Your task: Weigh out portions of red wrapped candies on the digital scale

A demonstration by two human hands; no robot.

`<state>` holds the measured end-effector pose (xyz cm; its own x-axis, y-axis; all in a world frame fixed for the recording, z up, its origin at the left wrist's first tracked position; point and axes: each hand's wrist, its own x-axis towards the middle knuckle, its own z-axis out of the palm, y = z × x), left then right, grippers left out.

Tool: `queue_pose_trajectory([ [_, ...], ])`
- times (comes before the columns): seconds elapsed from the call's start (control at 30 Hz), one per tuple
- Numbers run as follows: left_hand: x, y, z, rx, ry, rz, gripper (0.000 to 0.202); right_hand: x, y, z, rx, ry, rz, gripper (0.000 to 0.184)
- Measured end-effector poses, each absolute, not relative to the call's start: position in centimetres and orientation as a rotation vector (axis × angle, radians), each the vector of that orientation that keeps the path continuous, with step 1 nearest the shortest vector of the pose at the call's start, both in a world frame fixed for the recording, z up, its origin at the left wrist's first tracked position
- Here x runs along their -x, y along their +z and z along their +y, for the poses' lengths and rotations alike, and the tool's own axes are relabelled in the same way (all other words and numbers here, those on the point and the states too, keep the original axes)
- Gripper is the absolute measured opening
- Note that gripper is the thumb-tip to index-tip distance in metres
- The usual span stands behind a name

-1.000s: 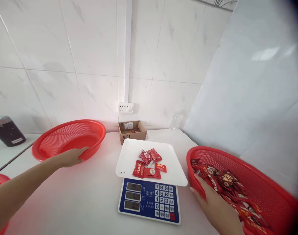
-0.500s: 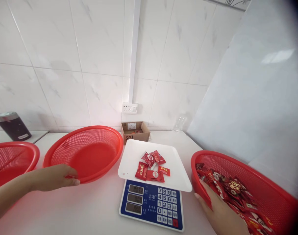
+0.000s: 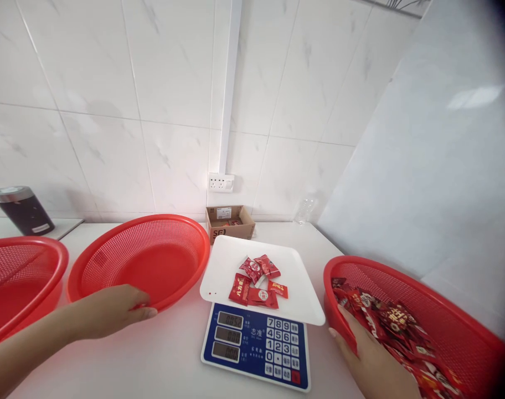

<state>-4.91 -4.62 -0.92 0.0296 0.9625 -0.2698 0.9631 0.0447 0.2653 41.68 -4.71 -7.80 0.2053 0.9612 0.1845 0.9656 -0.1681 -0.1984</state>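
Note:
My left hand (image 3: 111,310) grips the near rim of an empty red mesh basket (image 3: 161,233) left of the scale. My right hand (image 3: 371,360) holds the near-left rim of another red basket (image 3: 443,299), which is full of red candy packets (image 3: 385,321). Between the two baskets stands a blue electronic scale (image 3: 256,346) with a white tray (image 3: 227,260) on top. Several red packets (image 3: 256,280) lie on that tray.
A third red basket (image 3: 15,277) sits at the far left. Behind the scale are a small cardboard box (image 3: 230,220), a wall socket (image 3: 220,182) and a clear plastic bottle (image 3: 304,210). A dark canister (image 3: 22,210) stands at the back left. White tiled walls enclose the counter.
The empty basket has slid right, closer to the scale, with my left hand on its rim. The view has turned left, revealing the third basket. My right hand stays on its basket.

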Motion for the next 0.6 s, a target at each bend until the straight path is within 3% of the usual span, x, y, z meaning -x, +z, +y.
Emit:
queue_pose_trajectory([
  [0.17, 0.5, 0.2, -3.8, -2.114, 0.134, 1.912, 0.050, -41.4, -7.5, -4.7, 2.266, 0.005, -1.823, 0.057],
  [0.3, -5.8, 0.0, -2.1, -2.241, 0.173, 1.581, 0.061, -41.2, -7.1, -4.7, 2.286, 0.029, -1.825, 0.057],
  [0.5, -12.3, -2.7, 3.1, -2.367, 0.110, 1.280, 0.097, -41.1, -6.8, -4.8, 2.320, 0.089, -1.856, 0.060],
  [0.6, -13.6, -3.8, 5.0, -2.432, 0.090, 1.242, 0.101, -41.2, -6.8, -4.8, 2.328, 0.101, -1.872, 0.062],
])
